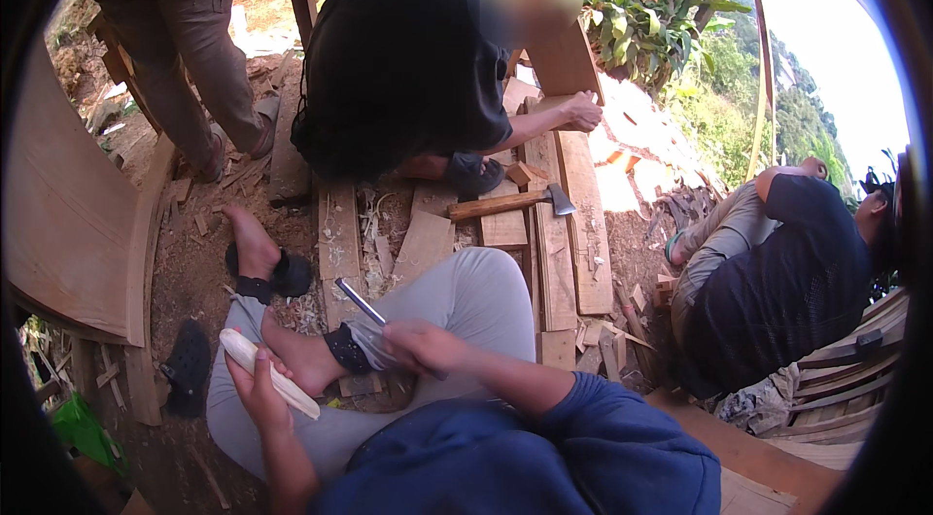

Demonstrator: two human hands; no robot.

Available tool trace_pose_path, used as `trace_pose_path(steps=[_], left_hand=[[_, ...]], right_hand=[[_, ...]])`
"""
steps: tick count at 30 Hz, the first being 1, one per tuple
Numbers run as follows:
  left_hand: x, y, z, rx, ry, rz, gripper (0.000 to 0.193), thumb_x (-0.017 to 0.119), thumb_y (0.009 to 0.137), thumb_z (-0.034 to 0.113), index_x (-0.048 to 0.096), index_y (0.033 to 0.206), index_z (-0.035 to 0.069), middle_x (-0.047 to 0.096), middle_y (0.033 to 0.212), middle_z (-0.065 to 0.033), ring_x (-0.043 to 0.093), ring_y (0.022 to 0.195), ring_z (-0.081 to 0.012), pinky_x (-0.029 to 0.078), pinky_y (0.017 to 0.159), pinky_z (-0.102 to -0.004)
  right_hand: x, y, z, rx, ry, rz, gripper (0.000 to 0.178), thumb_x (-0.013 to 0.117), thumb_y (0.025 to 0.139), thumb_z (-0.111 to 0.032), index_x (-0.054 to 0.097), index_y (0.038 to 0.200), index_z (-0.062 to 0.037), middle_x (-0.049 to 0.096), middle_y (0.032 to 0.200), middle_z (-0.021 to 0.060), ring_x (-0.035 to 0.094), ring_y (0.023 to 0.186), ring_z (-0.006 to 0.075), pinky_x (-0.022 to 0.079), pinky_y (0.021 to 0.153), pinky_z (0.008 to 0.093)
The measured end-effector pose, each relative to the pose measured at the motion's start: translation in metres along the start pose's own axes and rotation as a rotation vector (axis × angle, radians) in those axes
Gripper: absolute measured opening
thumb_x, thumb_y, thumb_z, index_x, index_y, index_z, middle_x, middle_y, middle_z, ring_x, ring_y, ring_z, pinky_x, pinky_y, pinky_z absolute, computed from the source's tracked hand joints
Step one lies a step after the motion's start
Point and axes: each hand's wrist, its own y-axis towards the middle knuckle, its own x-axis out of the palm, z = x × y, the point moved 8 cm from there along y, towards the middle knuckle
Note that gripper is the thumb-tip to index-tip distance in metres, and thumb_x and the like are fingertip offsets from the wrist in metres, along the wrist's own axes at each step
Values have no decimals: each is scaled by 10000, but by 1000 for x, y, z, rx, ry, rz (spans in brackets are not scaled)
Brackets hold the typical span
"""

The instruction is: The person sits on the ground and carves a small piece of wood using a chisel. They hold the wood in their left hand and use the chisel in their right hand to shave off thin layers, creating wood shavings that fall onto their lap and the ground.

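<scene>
My left hand point(257, 398) is closed around a long, pale, smooth-carved piece of wood point(294, 395) with rounded ends, held slanting above my left shin. In front of my knee, my right hand point(426, 346) grips a knife-like tool with a straight, narrow metal blade point(360, 301) that points up and to the left. Its handle is hidden in my fist. Blade and wood are apart. My legs point(466, 296) are folded in grey trousers, one bare foot point(255, 238) stretched forward.
An axe point(501, 205) with a wooden handle lies across planks point(586, 248) ahead. A crouching person point(398, 58) in black works a board there. Others stand at the far left point(199, 29) and sit at the right point(777, 272). Big curved wood panels point(73, 214) lean left; a dark clog point(185, 369) lies near.
</scene>
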Motion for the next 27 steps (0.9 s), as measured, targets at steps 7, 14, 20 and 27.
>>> trace_pose_path(steps=[7, 14, 20, 27], left_hand=[[-10, 3, -57, -257, 111, -47, 601, 589, 1069, 81, 357, 1622, 134, 561, 944, -12, 542, 723, -90, 514, 658, -277], [33, 0, -53, -187, 170, -161, 601, 596, 1064, 68, 353, 1613, 98, 566, 968, -16, 551, 752, -96, 529, 689, -291], [62, 7, -42, -111, 224, -241, 604, 602, 1061, 65, 341, 1606, 63, 563, 997, -27, 551, 748, -97, 522, 691, -283], [87, -7, -36, -73, 267, -295, 577, 611, 1059, 72, 352, 1575, 55, 569, 962, -38, 565, 731, -105, 523, 682, -282]], right_hand=[[-41, 23, 38, 112, 352, -139, 363, 414, 1168, -370, 565, 994, -89, 479, 630, -13, 443, 439, 104, 402, 395, 274], [-41, 27, 41, 146, 475, -243, 358, 411, 1170, -361, 564, 1005, -83, 484, 636, -4, 452, 442, 107, 413, 391, 273], [-40, 30, 44, 132, 437, -277, 353, 423, 1164, -365, 561, 1000, -86, 487, 634, -6, 454, 443, 108, 411, 388, 276], [-38, 32, 50, 89, 366, -307, 375, 441, 1151, -402, 548, 1001, -75, 475, 633, 7, 452, 453, 114, 418, 411, 283]])
